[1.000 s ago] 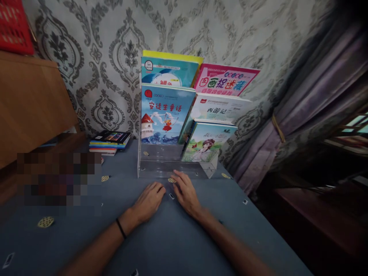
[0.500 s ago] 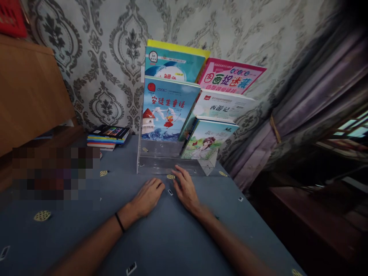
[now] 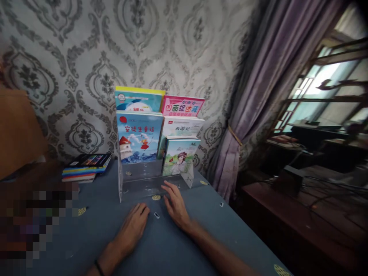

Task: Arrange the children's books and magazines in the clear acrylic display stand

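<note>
Palm down on the blue-grey tablecloth (image 3: pixel 120 218) rests my left hand (image 3: pixel 135 221), its fingers loosely bent and holding nothing. My right hand (image 3: pixel 176 205) is open, fingers stretched toward the front of a clear acrylic book rack (image 3: pixel 140 186); whether the fingertips touch it I cannot tell. Standing in tiers on the rack are a blue storybook (image 3: pixel 139 140), a teal book with a yellow one behind it (image 3: pixel 140 100), a pink picture book (image 3: pixel 184 105), a white-topped book (image 3: pixel 182 128) and a smaller green-blue book (image 3: pixel 181 157) in front.
A stack of several books (image 3: pixel 86 166) lies left of the rack by the patterned wall (image 3: pixel 172 46). At the left is a brown wooden cabinet (image 3: pixel 21 134), with a blurred-out area below it. A purple curtain (image 3: pixel 244 115) hangs right of the table, before a dark desk with cables (image 3: pixel 304 207).
My view has tilted up and turned right, so the rack and both hands appear further left and lower. The hands stay near the rack's front, and the books stand as before.
</note>
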`<action>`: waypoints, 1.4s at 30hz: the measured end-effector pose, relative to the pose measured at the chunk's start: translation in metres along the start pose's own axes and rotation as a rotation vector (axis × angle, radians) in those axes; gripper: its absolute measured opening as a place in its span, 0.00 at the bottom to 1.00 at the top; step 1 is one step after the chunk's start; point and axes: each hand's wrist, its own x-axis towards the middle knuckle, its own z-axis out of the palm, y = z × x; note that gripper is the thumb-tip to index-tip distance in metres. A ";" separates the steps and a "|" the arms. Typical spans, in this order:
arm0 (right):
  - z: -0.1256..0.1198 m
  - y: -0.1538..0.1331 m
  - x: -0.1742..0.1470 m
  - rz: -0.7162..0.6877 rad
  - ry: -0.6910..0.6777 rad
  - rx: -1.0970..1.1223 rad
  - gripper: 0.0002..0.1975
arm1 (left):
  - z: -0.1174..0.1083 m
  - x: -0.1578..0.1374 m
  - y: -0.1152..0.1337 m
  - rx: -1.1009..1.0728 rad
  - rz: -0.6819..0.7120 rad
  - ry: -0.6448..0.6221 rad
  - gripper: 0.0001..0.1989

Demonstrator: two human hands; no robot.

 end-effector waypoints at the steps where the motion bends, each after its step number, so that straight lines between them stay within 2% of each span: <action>1: -0.004 0.002 0.004 -0.008 0.029 -0.021 0.22 | 0.002 -0.001 -0.001 -0.001 0.004 0.013 0.15; 6: -0.029 0.014 0.035 -0.034 0.185 -0.109 0.25 | 0.012 -0.004 -0.007 -0.006 0.038 0.106 0.16; 10: -0.043 0.024 0.061 -0.018 0.255 -0.098 0.24 | 0.020 -0.004 -0.014 0.005 0.076 0.153 0.16; 14: -0.052 0.042 0.078 0.087 0.417 -0.047 0.23 | 0.027 -0.001 -0.019 -0.003 0.088 0.232 0.17; 17: -0.057 0.060 0.088 0.201 0.513 0.010 0.28 | 0.025 0.000 -0.018 -0.019 0.099 0.258 0.17; 21: -0.056 0.080 0.095 0.315 0.444 0.135 0.32 | 0.021 0.002 -0.015 -0.024 0.120 0.220 0.16; 28: -0.048 0.093 0.091 0.359 0.418 0.214 0.33 | 0.033 0.004 -0.024 0.065 0.188 0.323 0.17; 33: -0.054 0.084 0.094 0.345 0.496 0.117 0.32 | 0.033 0.002 -0.023 0.073 0.183 0.326 0.15; 37: -0.064 0.056 0.098 0.218 0.609 -0.028 0.28 | 0.019 0.001 -0.012 0.086 0.128 0.255 0.14; 39: -0.064 0.036 0.096 0.129 0.586 -0.038 0.24 | 0.004 0.001 -0.003 0.126 0.100 0.159 0.13; 42: -0.047 0.006 0.085 0.004 0.408 0.061 0.18 | -0.022 0.001 0.004 0.246 0.032 0.038 0.12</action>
